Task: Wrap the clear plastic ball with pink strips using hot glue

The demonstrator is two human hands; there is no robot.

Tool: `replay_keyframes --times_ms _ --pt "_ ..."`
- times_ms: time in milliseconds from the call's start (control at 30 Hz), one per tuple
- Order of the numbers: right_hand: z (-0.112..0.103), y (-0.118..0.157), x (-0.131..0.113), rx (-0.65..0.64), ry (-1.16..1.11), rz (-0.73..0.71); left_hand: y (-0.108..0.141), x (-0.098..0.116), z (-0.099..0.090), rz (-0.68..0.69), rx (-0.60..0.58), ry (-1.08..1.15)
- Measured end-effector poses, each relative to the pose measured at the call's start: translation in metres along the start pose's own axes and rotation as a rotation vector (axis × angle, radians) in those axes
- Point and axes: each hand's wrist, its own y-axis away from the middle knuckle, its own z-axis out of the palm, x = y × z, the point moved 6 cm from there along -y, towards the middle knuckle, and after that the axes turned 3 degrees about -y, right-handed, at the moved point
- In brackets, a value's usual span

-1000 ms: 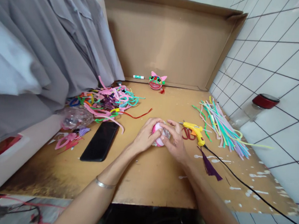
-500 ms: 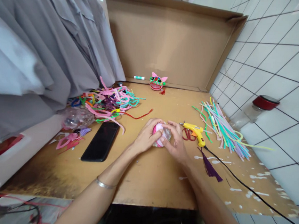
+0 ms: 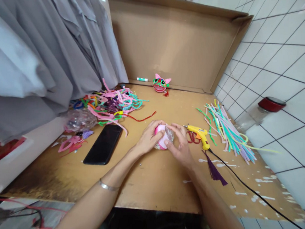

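Between my hands is a small round pink-and-white bundle (image 3: 161, 138), partly in clear plastic; its exact kind I cannot make out. My left hand (image 3: 149, 137) curls round its left side, thumb lying across the top. On the other side, my right hand (image 3: 179, 145) grips the clear, crinkled right edge between thumb and fingers. Just right of that hand lie a yellow hot glue gun (image 3: 198, 134) and red-handled scissors (image 3: 192, 137), partly under the gun. A purple tassel (image 3: 215, 171) rests below them.
Left are a black phone (image 3: 103, 144), a clear plastic bag (image 3: 79, 120) and tangled pipe cleaners (image 3: 116, 100). More pipe cleaners (image 3: 226, 130) lie right, beside a red-lidded jar (image 3: 259, 113). A pink cat-eared craft head (image 3: 159, 83) and a glue stick (image 3: 142, 79) sit against the cardboard (image 3: 175, 41).
The bundle and my left hand have shifted slightly left. More of the bundle's face and plastic edge shows between my hands. Everything else stays in place.
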Motion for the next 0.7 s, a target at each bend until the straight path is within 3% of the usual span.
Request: replay_keyframes --times_ms 267,700 --pt "0.0003 -0.0013 -0.0034 0.001 -0.064 -0.008 -0.0003 -0.0036 0.0044 -0.132 -0.075 0.144" --pt "0.0045 0.0014 0.0034 -0.083 0.015 0.061 0.0026 0.0037 0.0048 -0.117 -0.177 0.185"
